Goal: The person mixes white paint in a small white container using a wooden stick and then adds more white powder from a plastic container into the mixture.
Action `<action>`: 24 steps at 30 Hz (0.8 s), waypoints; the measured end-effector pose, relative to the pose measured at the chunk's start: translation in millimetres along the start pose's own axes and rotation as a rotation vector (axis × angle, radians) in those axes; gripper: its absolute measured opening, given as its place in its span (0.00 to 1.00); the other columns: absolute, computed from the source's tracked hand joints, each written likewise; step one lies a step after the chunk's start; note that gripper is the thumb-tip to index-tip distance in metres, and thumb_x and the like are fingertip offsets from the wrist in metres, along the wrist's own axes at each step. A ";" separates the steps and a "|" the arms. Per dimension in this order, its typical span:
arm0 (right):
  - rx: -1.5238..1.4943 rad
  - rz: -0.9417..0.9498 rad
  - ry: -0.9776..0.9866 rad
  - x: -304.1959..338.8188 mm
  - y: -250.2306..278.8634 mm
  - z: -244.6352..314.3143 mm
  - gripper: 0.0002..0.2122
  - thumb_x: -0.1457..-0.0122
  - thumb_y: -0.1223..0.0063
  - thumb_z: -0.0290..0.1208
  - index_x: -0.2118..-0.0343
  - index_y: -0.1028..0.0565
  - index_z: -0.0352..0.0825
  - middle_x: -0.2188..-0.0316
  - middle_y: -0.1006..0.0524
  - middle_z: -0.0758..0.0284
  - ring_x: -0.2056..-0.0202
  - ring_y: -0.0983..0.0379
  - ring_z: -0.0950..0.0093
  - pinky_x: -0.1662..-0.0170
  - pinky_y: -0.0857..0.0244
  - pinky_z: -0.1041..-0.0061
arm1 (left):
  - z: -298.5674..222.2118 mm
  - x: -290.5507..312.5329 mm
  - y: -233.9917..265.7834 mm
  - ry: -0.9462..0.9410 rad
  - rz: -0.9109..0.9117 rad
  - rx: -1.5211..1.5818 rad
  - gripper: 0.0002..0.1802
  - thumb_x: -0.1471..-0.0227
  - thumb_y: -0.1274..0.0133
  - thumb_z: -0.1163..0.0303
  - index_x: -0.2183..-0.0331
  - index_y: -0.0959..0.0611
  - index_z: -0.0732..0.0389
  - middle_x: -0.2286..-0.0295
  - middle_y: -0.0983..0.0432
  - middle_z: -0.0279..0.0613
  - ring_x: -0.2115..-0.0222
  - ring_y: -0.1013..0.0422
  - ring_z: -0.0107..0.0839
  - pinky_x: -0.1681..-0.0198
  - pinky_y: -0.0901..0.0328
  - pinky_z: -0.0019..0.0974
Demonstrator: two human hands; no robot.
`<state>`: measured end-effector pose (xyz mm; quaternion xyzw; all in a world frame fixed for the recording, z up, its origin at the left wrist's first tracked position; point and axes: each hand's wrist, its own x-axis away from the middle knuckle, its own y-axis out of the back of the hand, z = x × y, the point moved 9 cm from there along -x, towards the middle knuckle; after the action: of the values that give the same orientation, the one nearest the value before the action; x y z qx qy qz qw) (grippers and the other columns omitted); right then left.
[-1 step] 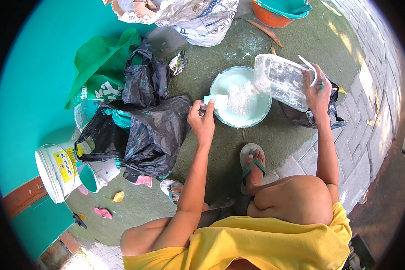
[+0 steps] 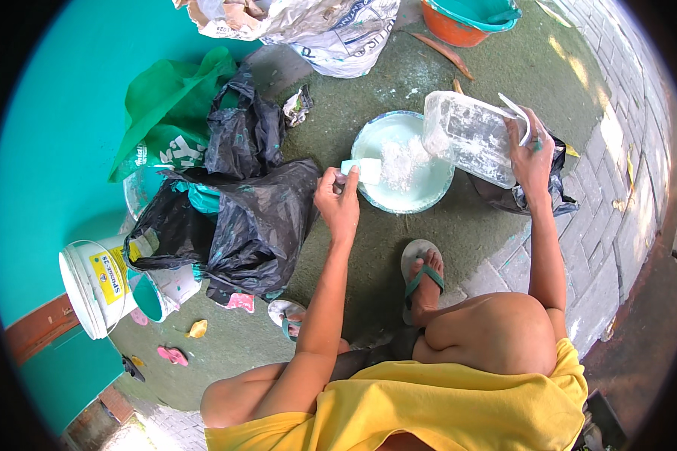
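My left hand [image 2: 338, 199] is closed on a small pale mint-green flat piece [image 2: 365, 170] at the left rim of a round basin [image 2: 367, 135]. Whitish liquid or paste fills the basin, and a heap of white powder [image 2: 402, 167] lies in its middle. My right hand [image 2: 532, 158] grips the near end of a clear plastic container [image 2: 474, 143], tilted with its far end over the basin's right side. White powder clings to the container's inside. A thin curved white piece [image 2: 520, 124] stands up beside my right fingers; whether it belongs to the container I cannot tell.
Black plastic bags [image 2: 263, 225] and a green bag [image 2: 162, 105] lie on the left, near white buckets [image 2: 83, 293]. Another dark bag [image 2: 564, 192] sits beneath the container. Behind are a large white sack [image 2: 346, 37] and an orange-and-teal basin [image 2: 451, 30]. My sandalled foot [image 2: 425, 282] is close by.
The container's far end has shifted slightly left over the basin. The powder heap reaches a little farther right. My left hand has stayed nearly still.
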<state>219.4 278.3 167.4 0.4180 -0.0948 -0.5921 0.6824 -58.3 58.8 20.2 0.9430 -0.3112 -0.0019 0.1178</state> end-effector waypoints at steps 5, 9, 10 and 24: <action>0.066 0.128 0.254 8.9 -9.3 42.0 0.13 0.51 0.43 0.21 0.60 0.24 0.33 0.69 0.24 0.58 0.69 0.25 0.58 0.64 0.32 0.70 | 2.6 -3.3 6.9 0.004 -0.008 0.004 0.18 0.51 0.38 0.66 0.79 0.28 0.67 0.80 0.36 0.32 0.78 0.44 0.21 0.75 0.47 0.30; 0.088 0.167 0.613 35.7 -17.8 75.4 0.19 0.61 0.43 0.27 0.61 0.22 0.38 0.76 0.31 0.64 0.76 0.30 0.65 0.73 0.35 0.71 | 2.7 -3.8 9.3 -0.007 -0.025 -0.041 0.18 0.51 0.38 0.66 0.80 0.29 0.66 0.81 0.37 0.30 0.78 0.44 0.21 0.75 0.47 0.30; 0.080 0.155 0.724 43.8 -18.7 82.8 0.19 0.62 0.43 0.30 0.61 0.22 0.39 0.77 0.32 0.66 0.77 0.32 0.68 0.74 0.36 0.72 | 1.3 -3.9 10.1 -0.036 -0.044 -0.054 0.19 0.50 0.39 0.66 0.81 0.30 0.64 0.82 0.39 0.27 0.79 0.46 0.19 0.75 0.49 0.29; -0.463 -0.018 -0.358 -53.6 12.1 2.1 0.19 0.41 0.44 0.36 0.52 0.27 0.27 0.58 0.23 0.62 0.59 0.28 0.75 0.53 0.34 0.74 | -26.1 0.6 1.3 -0.081 -0.033 -0.064 0.16 0.54 0.37 0.65 0.77 0.25 0.66 0.79 0.30 0.41 0.74 0.34 0.37 0.68 0.39 0.39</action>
<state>211.9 324.2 196.6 0.1408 -0.0722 -0.6682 0.7269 -56.6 63.2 45.9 0.9428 -0.3001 -0.0518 0.1353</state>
